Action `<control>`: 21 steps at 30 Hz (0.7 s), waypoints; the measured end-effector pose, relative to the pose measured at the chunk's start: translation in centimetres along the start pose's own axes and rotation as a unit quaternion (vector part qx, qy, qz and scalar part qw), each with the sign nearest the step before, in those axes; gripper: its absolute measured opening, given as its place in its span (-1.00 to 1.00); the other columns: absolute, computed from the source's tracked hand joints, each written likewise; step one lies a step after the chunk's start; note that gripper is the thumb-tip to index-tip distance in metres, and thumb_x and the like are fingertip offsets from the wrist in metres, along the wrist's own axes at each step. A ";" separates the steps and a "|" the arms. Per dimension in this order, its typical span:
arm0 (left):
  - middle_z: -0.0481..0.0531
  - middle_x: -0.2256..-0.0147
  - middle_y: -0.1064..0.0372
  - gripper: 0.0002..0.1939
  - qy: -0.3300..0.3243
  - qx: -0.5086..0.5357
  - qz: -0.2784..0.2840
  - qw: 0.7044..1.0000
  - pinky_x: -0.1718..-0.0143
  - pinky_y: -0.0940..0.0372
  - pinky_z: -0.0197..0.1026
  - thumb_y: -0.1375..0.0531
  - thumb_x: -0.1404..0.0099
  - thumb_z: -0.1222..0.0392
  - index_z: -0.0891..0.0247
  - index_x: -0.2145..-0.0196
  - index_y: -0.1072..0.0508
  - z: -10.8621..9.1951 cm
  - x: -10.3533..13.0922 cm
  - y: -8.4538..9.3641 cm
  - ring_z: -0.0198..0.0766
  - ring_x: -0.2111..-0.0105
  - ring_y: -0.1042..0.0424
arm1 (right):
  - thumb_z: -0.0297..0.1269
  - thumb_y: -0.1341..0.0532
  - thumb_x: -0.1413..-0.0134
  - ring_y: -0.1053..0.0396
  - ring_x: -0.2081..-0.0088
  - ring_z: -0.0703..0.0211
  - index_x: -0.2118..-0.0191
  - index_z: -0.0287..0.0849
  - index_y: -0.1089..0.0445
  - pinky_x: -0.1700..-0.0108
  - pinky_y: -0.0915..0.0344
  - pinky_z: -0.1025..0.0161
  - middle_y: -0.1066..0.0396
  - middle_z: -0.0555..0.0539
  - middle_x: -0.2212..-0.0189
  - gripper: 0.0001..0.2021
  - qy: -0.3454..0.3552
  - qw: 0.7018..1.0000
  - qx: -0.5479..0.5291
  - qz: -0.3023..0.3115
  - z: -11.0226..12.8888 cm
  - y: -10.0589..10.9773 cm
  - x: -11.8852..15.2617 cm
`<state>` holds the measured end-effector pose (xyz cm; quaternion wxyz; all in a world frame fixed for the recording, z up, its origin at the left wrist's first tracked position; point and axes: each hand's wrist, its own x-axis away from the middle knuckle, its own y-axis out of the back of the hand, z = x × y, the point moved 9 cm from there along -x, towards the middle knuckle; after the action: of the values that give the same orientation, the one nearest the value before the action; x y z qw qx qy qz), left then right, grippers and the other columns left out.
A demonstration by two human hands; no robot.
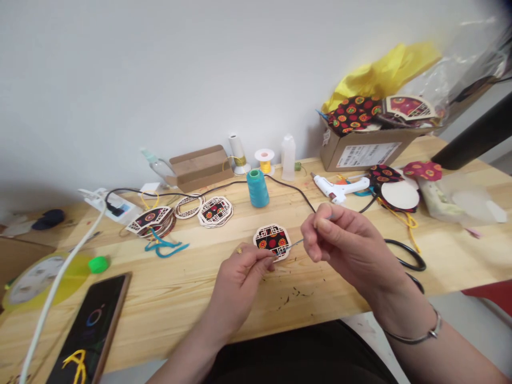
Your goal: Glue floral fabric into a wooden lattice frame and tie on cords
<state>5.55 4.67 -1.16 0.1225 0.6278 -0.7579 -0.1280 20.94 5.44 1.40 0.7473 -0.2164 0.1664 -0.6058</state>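
Fingers point(325, 225) pinch blue thread point(296, 243).

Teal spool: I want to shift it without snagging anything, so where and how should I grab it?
Grip the teal spool around the middle of its wound body, thumb opposite fingers, probably best from the front left. It stands upright, nearly cylindrical, with that side open; the black cord runs behind it.
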 end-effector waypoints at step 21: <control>0.09 0.51 -0.42 -0.65 0.281 0.385 0.171 0.862 0.68 0.15 -0.37 -0.21 -0.18 -0.06 0.31 0.43 -0.55 2.1 3.4 -5.2 -0.38 0.61 -0.29 | -0.39 -0.08 -0.20 -0.35 0.42 0.30 0.40 -0.14 -0.28 0.36 -0.31 0.33 -0.39 0.01 0.43 -0.86 0.063 0.938 0.332 0.082 -1.1 -3.2 1.7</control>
<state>8.97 0.45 -4.85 0.0985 0.4951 -0.7756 0.3788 18.02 3.09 2.15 0.8120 0.0970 0.0199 -0.5752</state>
